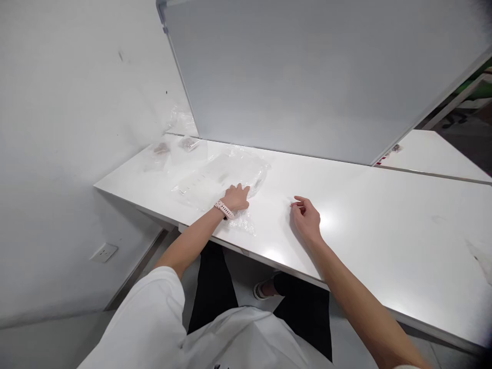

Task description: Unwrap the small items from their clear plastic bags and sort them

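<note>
– Left hand (pixel 236 198)?
– Spread loosely, resting on crinkled clear plastic (pixel 209 177), which lies on white table (pixel 365 205).
– Right hand (pixel 308 219)?
– Half-curled, apart from plastic; can't tell whether gripping anything.

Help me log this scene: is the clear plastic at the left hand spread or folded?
Spread: the clear plastic lies broadly over the table, crinkled at its edges, the left hand at its near side.
</note>
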{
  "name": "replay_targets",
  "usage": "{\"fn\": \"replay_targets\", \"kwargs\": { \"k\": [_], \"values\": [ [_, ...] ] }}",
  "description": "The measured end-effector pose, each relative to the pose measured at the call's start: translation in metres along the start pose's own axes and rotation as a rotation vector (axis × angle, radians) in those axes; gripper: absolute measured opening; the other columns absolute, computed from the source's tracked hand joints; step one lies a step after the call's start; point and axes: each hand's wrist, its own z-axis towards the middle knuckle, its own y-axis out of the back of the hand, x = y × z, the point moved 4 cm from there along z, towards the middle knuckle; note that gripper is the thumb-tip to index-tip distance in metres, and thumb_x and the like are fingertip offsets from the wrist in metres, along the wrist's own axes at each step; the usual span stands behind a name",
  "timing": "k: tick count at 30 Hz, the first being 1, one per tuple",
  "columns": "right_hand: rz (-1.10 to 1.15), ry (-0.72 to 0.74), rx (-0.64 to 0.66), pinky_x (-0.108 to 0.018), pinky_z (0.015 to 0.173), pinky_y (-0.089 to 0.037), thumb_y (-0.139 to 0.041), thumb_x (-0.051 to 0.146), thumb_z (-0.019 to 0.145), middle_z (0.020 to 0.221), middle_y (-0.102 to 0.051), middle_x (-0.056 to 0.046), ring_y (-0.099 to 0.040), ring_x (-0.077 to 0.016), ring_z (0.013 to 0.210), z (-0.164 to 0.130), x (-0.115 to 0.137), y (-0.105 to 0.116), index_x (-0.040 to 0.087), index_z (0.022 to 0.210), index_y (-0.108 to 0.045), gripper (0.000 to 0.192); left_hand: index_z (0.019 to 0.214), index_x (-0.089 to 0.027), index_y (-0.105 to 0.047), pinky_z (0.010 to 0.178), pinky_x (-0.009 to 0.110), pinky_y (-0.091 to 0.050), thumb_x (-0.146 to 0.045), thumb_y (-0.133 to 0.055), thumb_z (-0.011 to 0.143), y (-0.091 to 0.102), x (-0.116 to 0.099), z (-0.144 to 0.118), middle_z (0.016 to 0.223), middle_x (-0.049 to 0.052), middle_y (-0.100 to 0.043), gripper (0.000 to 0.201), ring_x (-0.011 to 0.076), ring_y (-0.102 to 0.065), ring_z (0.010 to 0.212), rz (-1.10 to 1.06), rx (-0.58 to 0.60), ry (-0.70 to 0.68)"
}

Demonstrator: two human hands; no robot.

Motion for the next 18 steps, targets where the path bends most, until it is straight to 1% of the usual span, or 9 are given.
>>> {"fn": "replay_targets", "kwargs": {
  "k": [4,6,9,11,13,14,15,16,18],
  "values": [
    [0.059,0.001,0.033,-0.032,0.077,-0.047,-0.049,0.033,0.084,0.098,-0.069,-0.005,-0.059,-0.0156,0.077,0.003,0.022,-0.034,0.02,0.119,-0.064,0.04,0.141,-0.021,-0.048,0.095,0.042,-0.046,-0.022,-0.049,0.086,0.005,0.0,0.005,0.129,0.015,-0.057,0.055,0.0317,-0.06,0.113,0.047,-0.038,-0.021],
    [0.123,-0.01,0.032,-0.031,0.075,-0.048,-0.048,0.038,0.087,0.103,-0.067,-0.006,-0.058,-0.0157,0.079,0.007,0.032,-0.056,0.02,0.122,-0.062,0.042,0.139,-0.021,-0.051,0.097,0.043,-0.045,-0.033,-0.051,0.09,0.007,0.004,0.005,0.131,0.015,-0.059,0.051,0.0331,-0.06,0.116,0.02,-0.026,-0.056],
    [0.186,0.037,-0.018,-0.032,0.077,-0.049,-0.047,0.043,0.091,0.117,-0.065,-0.009,-0.059,-0.0169,0.087,0.019,0.045,-0.083,0.02,0.127,-0.058,0.045,0.14,-0.022,-0.054,0.102,0.042,-0.045,-0.059,-0.052,0.09,0.013,0.019,0.007,0.14,0.011,-0.06,0.062,0.0334,-0.057,0.124,-0.168,-0.047,-0.126],
    [0.172,0.128,-0.059,-0.035,0.082,-0.05,-0.046,0.044,0.092,0.124,-0.063,-0.01,-0.059,-0.019,0.095,0.029,0.053,-0.098,0.02,0.128,-0.057,0.045,0.137,-0.023,-0.058,0.103,0.036,-0.046,-0.059,-0.048,0.094,0.021,0.042,0.011,0.141,0.006,-0.061,0.057,0.0276,-0.059,0.124,-0.322,-0.18,-0.089],
    [0.11,0.268,-0.086,-0.039,0.089,-0.05,-0.045,0.044,0.094,0.125,-0.063,-0.012,-0.058,-0.0223,0.105,0.037,0.061,-0.11,0.02,0.128,-0.058,0.044,0.131,-0.02,-0.062,0.106,0.032,-0.044,-0.044,-0.046,0.098,0.029,0.074,0.018,0.138,0.005,-0.064,0.044,0.0235,-0.06,0.124,-0.377,-0.354,0.021],
    [0.065,0.357,-0.077,-0.042,0.094,-0.048,-0.044,0.043,0.096,0.125,-0.063,-0.012,-0.058,-0.0238,0.11,0.04,0.066,-0.116,0.02,0.128,-0.059,0.043,0.13,-0.017,-0.063,0.109,0.033,-0.042,-0.035,-0.046,0.098,0.032,0.092,0.022,0.138,0.006,-0.064,0.039,0.0234,-0.058,0.126,-0.369,-0.423,0.083],
    [0.011,0.463,-0.035,-0.044,0.098,-0.046,-0.044,0.042,0.096,0.126,-0.064,-0.012,-0.056,-0.0251,0.115,0.04,0.071,-0.123,0.021,0.129,-0.059,0.042,0.13,-0.015,-0.062,0.112,0.035,-0.039,-0.026,-0.047,0.097,0.036,0.111,0.028,0.14,0.008,-0.062,0.038,0.0246,-0.056,0.129,-0.352,-0.468,0.138],
    [-0.053,0.584,0.048,-0.046,0.103,-0.044,-0.044,0.042,0.097,0.128,-0.064,-0.012,-0.054,-0.026,0.121,0.039,0.076,-0.131,0.022,0.129,-0.06,0.041,0.132,-0.013,-0.061,0.115,0.038,-0.037,-0.02,-0.046,0.096,0.039,0.13,0.036,0.142,0.01,-0.06,0.039,0.0259,-0.053,0.132,-0.332,-0.492,0.185],
    [-0.2,0.821,0.307,-0.048,0.111,-0.037,-0.047,0.042,0.098,0.133,-0.063,-0.009,-0.05,-0.0269,0.131,0.032,0.083,-0.149,0.025,0.129,-0.063,0.039,0.136,-0.011,-0.056,0.116,0.042,-0.035,-0.012,-0.044,0.096,0.046,0.166,0.054,0.146,0.012,-0.056,0.042,0.0267,-0.05,0.135,-0.294,-0.511,0.263]
  ]
}}
